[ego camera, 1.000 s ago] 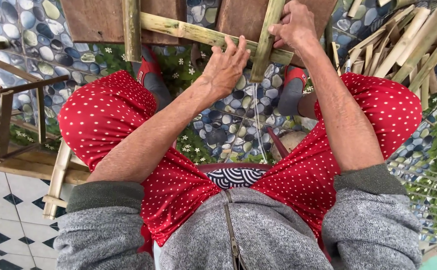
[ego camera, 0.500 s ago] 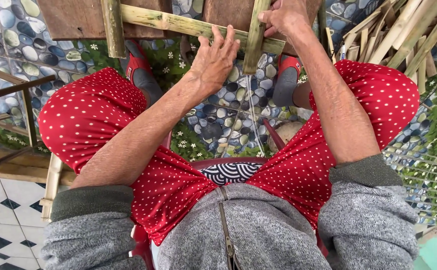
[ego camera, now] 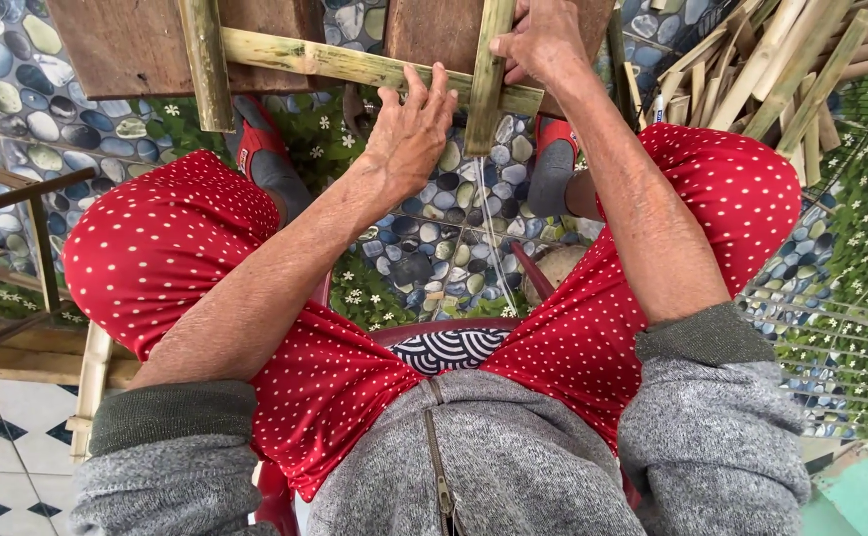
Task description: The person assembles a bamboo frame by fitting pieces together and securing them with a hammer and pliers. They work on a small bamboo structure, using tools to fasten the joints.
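I sit with red dotted trousers over my knees, looking down at a frame of bamboo strips. My left hand [ego camera: 409, 134] rests with spread fingers against the long horizontal bamboo strip [ego camera: 355, 65]. My right hand [ego camera: 543, 40] is closed on the upright bamboo strip [ego camera: 489, 94] that crosses the horizontal one. Another upright strip [ego camera: 206, 65] crosses it further left. Brown wooden boards [ego camera: 126, 45] lie behind the frame. A thin line [ego camera: 489, 233] hangs down below the crossing.
A heap of loose bamboo strips [ego camera: 782, 69] lies at the upper right. A small wooden frame [ego camera: 17, 228] stands at the left. The floor has a pebble-and-grass pattern [ego camera: 434, 248]. My feet in red sandals [ego camera: 265, 159] rest on it.
The view has shifted so the frame sits higher and closer. My left hand has slid a little along the horizontal strip; my right hand keeps its hold on the upright strip.
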